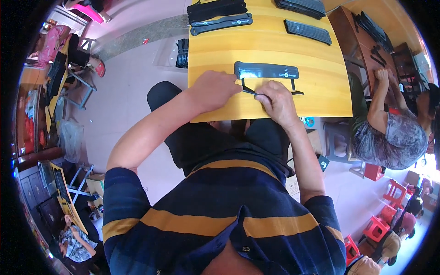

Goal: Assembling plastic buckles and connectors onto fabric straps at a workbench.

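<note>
On the yellow table lies a flat, glossy black strip (pixel 263 71) with rounded ends and a small pale print. Two thin black straps hang from its near edge. The left one, a black strap (pixel 249 90), is stretched between my hands. My left hand (pixel 215 91) is closed at the strap's upper left part, close to the strip's left end. Thumb and fingers of my right hand (pixel 276 100) pinch the strap's other part. To the right, the second strap (pixel 297 92) lies bent on the tabletop, with no hand touching it.
The yellow table (pixel 321 103) has stacked black strips (pixel 215 18) at its far left and another pile (pixel 308 32) at far right. A clear bin (pixel 169 52) with black pieces stands left of it. A co-worker (pixel 389 128) sits at the brown table on the right.
</note>
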